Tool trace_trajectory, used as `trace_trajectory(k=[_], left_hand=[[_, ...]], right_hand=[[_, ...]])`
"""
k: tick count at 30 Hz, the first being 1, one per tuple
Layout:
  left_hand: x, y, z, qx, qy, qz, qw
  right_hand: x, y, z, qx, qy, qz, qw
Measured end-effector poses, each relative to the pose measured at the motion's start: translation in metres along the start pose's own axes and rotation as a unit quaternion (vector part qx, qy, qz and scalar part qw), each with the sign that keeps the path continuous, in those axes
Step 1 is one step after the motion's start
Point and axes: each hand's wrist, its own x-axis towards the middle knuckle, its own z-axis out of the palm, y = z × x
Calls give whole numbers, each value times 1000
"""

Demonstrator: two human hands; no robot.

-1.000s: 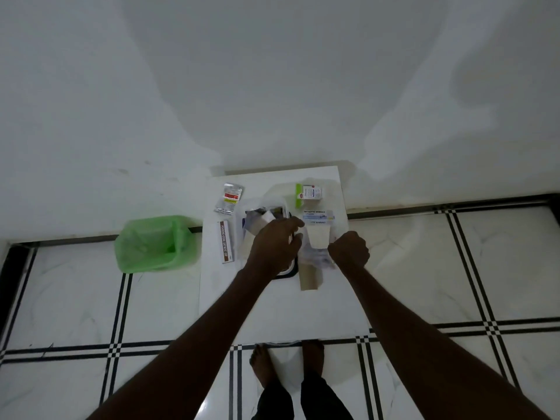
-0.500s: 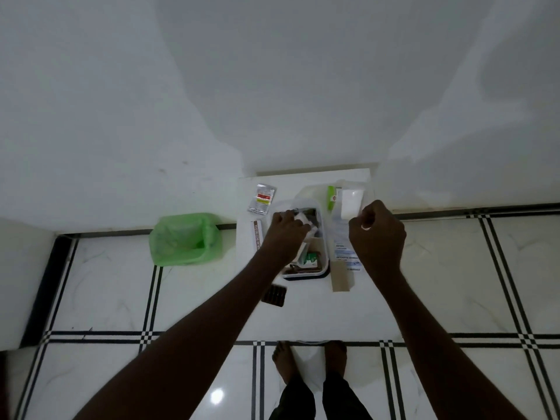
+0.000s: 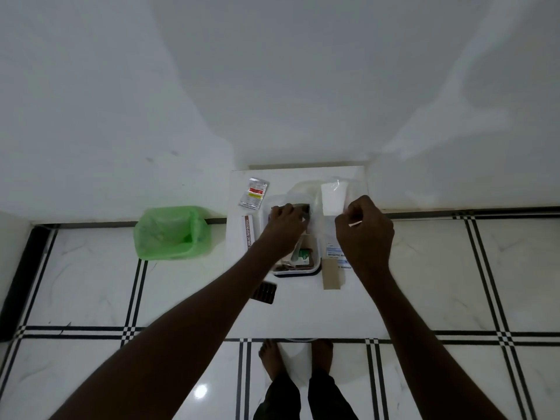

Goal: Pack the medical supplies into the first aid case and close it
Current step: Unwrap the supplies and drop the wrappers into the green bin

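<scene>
The first aid case (image 3: 298, 269) is a small open white tray with a dark base on a white table (image 3: 303, 313), with several packets inside. My left hand (image 3: 286, 225) reaches into its far end, fingers curled on something I cannot make out. My right hand (image 3: 363, 231) is raised to the right of the case and pinches a clear plastic bag with a white pad inside (image 3: 332, 198). On the table lie a silver sachet (image 3: 254, 193), a long white ointment box (image 3: 248, 234), a dark blister strip (image 3: 266, 293), a bandage packet (image 3: 335, 256) and a tan strip (image 3: 333, 274).
A green-lined bin (image 3: 171, 233) stands on the tiled floor left of the table. A white wall rises right behind the table. My bare feet (image 3: 297, 356) are at the table's near edge.
My right hand has lifted the clear bag with the white pad up from beside the case. My left hand has pushed further into the case's far end. The view has shifted.
</scene>
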Motion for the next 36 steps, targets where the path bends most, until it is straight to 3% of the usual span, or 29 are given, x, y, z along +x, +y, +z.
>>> trace_trajectory(k=[6, 9, 15, 19, 24, 31, 36], left_hand=[[-11, 5, -2, 29, -55, 45, 997], [-12, 4, 1, 31, -43, 47, 997], [-14, -11, -8, -16, 101, 40, 994], [-28, -31, -28, -187, 202, -47, 960], [-77, -64, -45, -370, 271, -175, 871], [-141, -129, -23, -489, 280, -378, 735], [-173, -192, 32, -566, 265, -458, 632]], right_hand=[[2, -4, -2, 12, 1, 11, 1000], [1, -6, -2, 20, -8, 12, 1000], [4, -14, -6, 23, -15, 21, 999], [11, -24, -10, 25, 13, 26, 999], [23, -51, -3, 40, 18, 54, 998], [3, -111, 77, 31, -115, 14, 993], [-26, -160, 168, 19, -212, 2, 977]])
